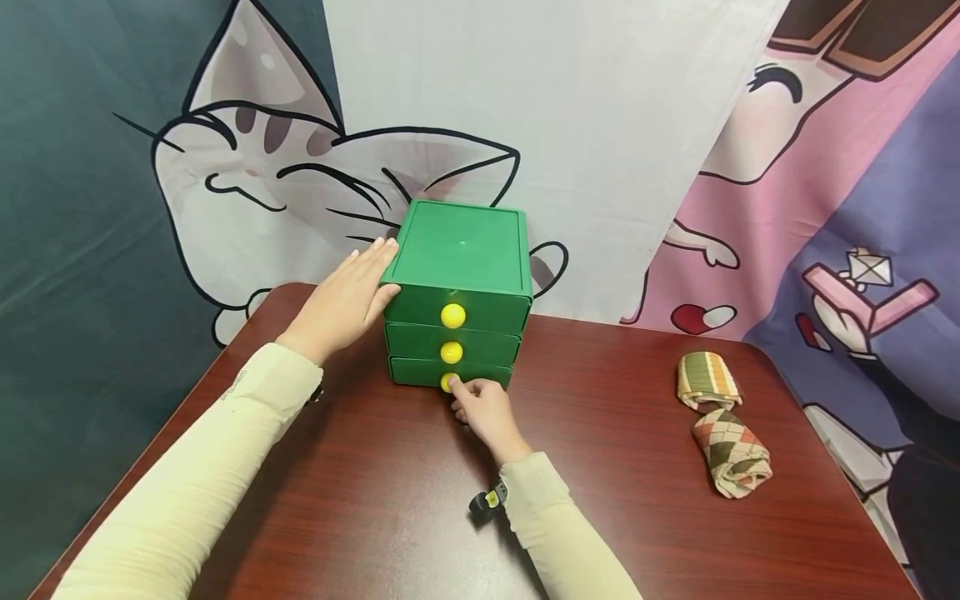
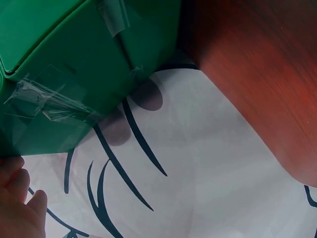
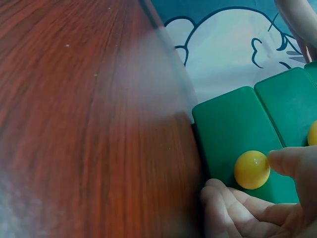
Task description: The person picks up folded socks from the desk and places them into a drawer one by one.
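- Left hand [image 1: 347, 302] laid flat, fingers straight, against the left side of the green three-drawer box [image 1: 459, 254].
- Right hand [image 1: 483, 410] pinching the bottom drawer's yellow knob [image 1: 448, 382] between thumb and fingertips [image 3: 290, 162].
- Bottom drawer [image 1: 420, 372] closed, flush under the two above.
- Two rolled argyle socks [image 1: 718, 421] well right of the pinch, on the wooden table [image 1: 375, 500].

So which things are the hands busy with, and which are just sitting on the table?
In use:
- green drawer box, steadied by the left hand
- bottom yellow knob, pinched by the right hand

Lying about:
- two rolled plaid cloths on the table
- cartoon cat backdrop
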The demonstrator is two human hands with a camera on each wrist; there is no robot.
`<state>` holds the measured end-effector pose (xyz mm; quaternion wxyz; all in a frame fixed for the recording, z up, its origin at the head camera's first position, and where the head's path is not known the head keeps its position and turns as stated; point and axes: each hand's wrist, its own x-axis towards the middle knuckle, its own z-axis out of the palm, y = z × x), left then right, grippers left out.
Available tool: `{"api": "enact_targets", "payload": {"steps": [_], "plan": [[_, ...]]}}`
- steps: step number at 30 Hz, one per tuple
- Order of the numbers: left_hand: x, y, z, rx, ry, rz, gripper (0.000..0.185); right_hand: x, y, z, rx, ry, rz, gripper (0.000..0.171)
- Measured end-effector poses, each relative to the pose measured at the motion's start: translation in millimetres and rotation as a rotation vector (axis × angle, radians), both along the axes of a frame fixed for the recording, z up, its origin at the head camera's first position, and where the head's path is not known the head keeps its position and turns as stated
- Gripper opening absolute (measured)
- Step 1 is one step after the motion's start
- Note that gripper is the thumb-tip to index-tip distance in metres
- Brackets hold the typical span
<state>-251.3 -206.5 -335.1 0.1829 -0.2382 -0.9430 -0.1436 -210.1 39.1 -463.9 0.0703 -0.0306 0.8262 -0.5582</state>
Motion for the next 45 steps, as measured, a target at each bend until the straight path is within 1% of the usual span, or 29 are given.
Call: {"api": "enact_targets", "payload": {"steps": [5, 9, 12, 16, 20, 25, 30, 38, 45], "plan": [[-0.1, 0, -1.1, 0.004, 0.001, 0.001, 0.062, -1.7, -2, 1.5, 0.007, -0.022, 0.021, 0.042], [0.3, 0, -0.3, 0.007, 0.000, 0.000, 0.062, -1.9, -3, 2.5, 0.012, -0.014, 0.047, 0.042], [0.8, 0, 0.8, 0.012, 0.003, -0.001, 0.061, -2.9, -3, 2.5, -0.012, -0.014, 0.060, 0.042], [1.1, 1, 1.5, 0.020, 0.005, -0.004, 0.061, -3.8, -1, 0.2, -0.055, -0.036, 0.066, 0.042], [1.4, 0, 0.4, 0.020, 0.007, 0.001, 0.061, -0.4, 0, -1.5, -0.053, -0.061, 0.074, 0.043], [2.2, -2, -0.7, 0.019, 0.001, 0.008, 0.061, 11.5, 1, -0.1, -0.033, -0.062, 0.088, 0.044], [1.8, -2, -1.1, 0.012, 0.011, 0.011, 0.061, 27.4, 2, 1.2, -0.029, -0.074, 0.121, 0.042], [0.1, -1, -1.1, 0.021, -0.002, 0.011, 0.062, 52.8, 8, 0.5, -0.015, -0.063, 0.174, 0.039], [-1.5, 1, -2.3, 0.018, -0.005, 0.005, 0.063, 73.7, 17, 5.2, -0.004, -0.066, 0.223, 0.039]]}}
